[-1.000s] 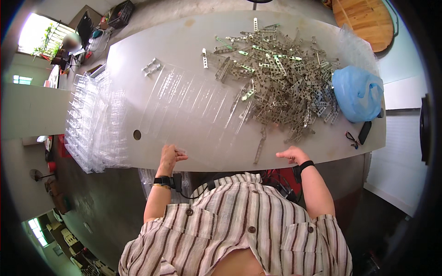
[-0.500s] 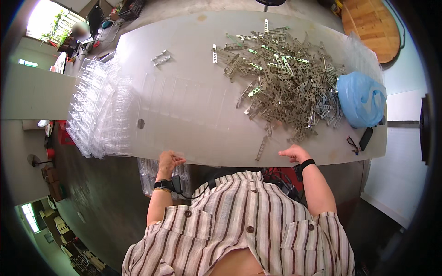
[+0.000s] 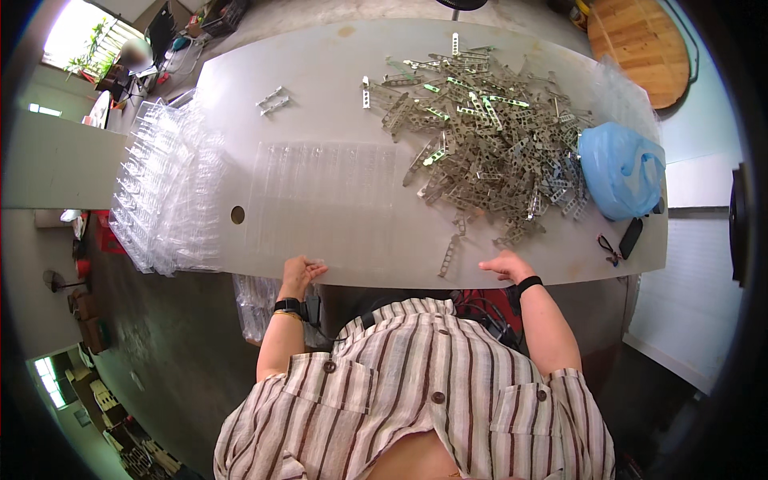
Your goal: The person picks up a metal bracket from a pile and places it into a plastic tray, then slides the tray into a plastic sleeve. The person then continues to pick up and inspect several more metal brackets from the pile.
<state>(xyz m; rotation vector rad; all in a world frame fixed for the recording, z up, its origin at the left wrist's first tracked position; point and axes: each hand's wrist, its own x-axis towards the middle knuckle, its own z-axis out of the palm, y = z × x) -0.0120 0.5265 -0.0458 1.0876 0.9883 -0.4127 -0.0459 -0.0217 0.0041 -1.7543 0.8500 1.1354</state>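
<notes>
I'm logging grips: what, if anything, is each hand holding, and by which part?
The left hand is at the near edge of the clear plastic tray; whether it grips there cannot be told. The right hand holds nothing visible.

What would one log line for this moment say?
left hand: at clear tray; right hand: near metal strip; metal pile: right of tray

Striped shirt (image 3: 400, 360) (dark buttons (image 3: 438, 398))

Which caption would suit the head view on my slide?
Left hand at the near edge of a clear ribbed plastic tray; right hand beside a heap of perforated metal strips.
</notes>
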